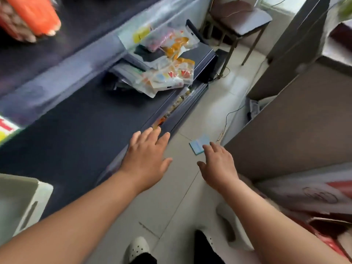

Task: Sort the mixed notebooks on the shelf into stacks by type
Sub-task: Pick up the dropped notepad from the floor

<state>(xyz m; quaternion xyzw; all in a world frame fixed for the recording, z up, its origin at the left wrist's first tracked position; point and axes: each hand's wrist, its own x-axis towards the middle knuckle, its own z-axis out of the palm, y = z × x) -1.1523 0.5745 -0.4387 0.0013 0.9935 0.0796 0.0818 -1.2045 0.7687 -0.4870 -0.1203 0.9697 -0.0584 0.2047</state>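
Observation:
A small light-blue notebook (199,145) lies on the tiled floor beside the shelf's front edge. My right hand (219,164) hovers just below it with fingers spread, fingertips at its near edge, holding nothing. My left hand (147,155) is stretched out flat over the front lip of the dark shelf (76,134), fingers straight and empty. A loose pile of plastic-wrapped notebooks and packets (163,61) lies at the far end of the shelf.
A brown cardboard box (297,126) stands to the right of the floor strip. A chair (240,21) stands at the back. A white bin (21,202) sits at the near left. Orange packs (32,16) sit on the upper shelf. My feet (137,248) are below.

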